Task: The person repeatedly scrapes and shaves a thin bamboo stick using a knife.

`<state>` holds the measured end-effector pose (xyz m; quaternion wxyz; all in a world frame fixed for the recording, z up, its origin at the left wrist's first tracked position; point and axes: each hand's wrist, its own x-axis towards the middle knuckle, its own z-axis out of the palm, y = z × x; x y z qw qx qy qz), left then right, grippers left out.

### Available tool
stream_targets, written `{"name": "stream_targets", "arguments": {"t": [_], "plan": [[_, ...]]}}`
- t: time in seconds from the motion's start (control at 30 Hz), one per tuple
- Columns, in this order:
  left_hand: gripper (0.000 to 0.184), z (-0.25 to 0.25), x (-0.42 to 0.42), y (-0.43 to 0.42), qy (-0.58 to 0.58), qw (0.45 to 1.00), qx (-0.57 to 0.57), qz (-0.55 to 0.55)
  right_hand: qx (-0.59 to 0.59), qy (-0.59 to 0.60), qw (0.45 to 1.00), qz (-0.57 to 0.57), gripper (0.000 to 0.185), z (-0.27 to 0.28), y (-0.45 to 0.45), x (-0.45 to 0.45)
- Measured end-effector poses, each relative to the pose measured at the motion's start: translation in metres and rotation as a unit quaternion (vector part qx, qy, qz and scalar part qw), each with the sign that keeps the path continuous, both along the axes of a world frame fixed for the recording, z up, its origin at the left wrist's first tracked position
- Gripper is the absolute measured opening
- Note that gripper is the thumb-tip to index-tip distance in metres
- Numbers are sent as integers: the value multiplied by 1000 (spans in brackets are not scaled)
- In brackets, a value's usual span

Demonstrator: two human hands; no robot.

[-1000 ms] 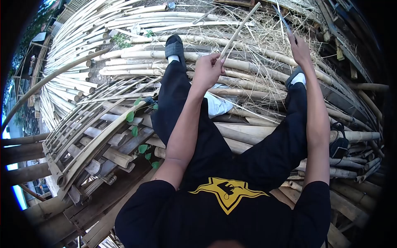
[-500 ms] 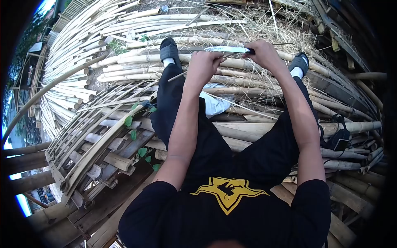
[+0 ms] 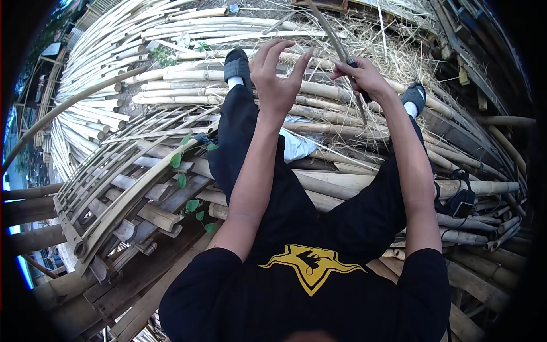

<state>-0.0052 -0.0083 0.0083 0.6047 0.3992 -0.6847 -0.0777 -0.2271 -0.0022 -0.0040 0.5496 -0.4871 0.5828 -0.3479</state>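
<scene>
My left hand [image 3: 277,77] is raised with fingers and thumb spread, and it holds nothing. It hangs above the bamboo poles [image 3: 325,90], apart from my right hand. My right hand [image 3: 363,78] is closed around a knife [image 3: 351,61] with a dark handle. In the same grip is a thin bamboo strip [image 3: 325,23], slanting from the top edge down past my fingers to a narrow lower end. The blade is seen nearly edge-on alongside the strip, so its outline is hard to make out.
My feet in dark sandals [image 3: 236,65] rest among the poles. Dry straw and shavings [image 3: 393,51] lie ahead. A white plastic bag [image 3: 298,147] sits between my legs. At left are a slatted bamboo frame [image 3: 131,191] and a long curved pole [image 3: 68,108].
My left hand has let go of the strip and opened, lifting slightly. My right hand has turned the knife and strip from level to steeply slanted.
</scene>
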Motion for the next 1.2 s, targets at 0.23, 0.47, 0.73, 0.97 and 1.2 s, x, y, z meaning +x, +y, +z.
{"name": "stream_targets", "arguments": {"t": [0.23, 0.47, 0.73, 0.97, 1.2], "plan": [[43, -35, -33, 18, 153, 830, 438, -311, -18, -228, 973, 12, 30, 14, -1, 8], [31, -27, -38, 25, 54, 773, 530, -345, 3, -335, 942, -13, 34, 9, -3, 2], [21, -37, -36, 17, 182, 821, 467, -273, 37, -156, 967, -198, 47, 9, 0, 5], [19, -39, -22, 9, 103, 850, 482, -186, -171, 226, 957, -66, 40, -7, 10, 5], [21, -50, -15, 6, 28, 862, 473, -179, -194, 360, 905, 116, 35, 1, 34, 29]]}}
